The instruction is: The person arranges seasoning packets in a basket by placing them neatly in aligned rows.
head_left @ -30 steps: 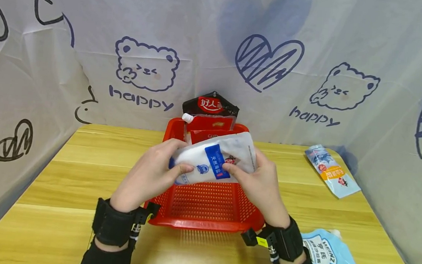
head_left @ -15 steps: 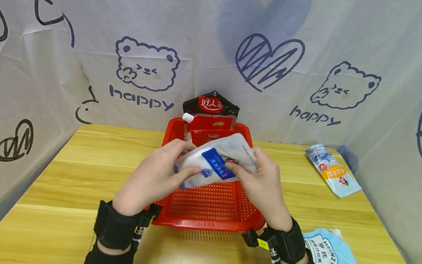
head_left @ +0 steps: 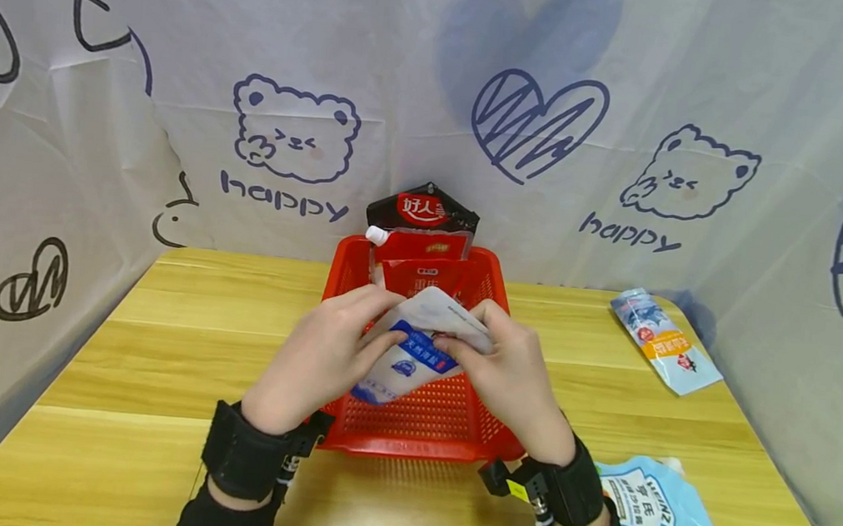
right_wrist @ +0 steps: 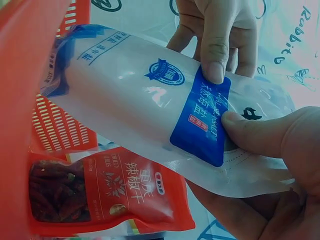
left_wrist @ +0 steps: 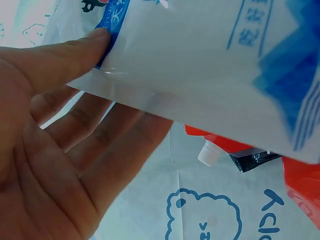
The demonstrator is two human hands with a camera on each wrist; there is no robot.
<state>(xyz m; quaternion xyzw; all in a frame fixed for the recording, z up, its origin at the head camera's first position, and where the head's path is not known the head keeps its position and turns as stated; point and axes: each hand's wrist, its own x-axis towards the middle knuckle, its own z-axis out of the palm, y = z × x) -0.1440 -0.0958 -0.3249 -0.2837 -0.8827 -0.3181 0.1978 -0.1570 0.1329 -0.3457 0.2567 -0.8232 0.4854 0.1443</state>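
A white salt bag with a blue label is held in both hands over the red plastic basket. My left hand pinches its left edge, thumb on the front by the label and fingers behind. On the other side, my right hand pinches the upper part, its thumb at the label's edge. The bag tilts, its full end down to the left and its top bent over toward me. Below it in the right wrist view, a red bag of dried chilies is inside the basket.
A black and red pouch with a white cap stands at the basket's back. On the table's right lie a blue and orange packet and a light blue Heinz pouch. A drawn-on white curtain hangs behind.
The salt bag has swung from nearly level to steeply tilted, its left end lower and its top bent over. Both hands have come closer together, the left shifting right.
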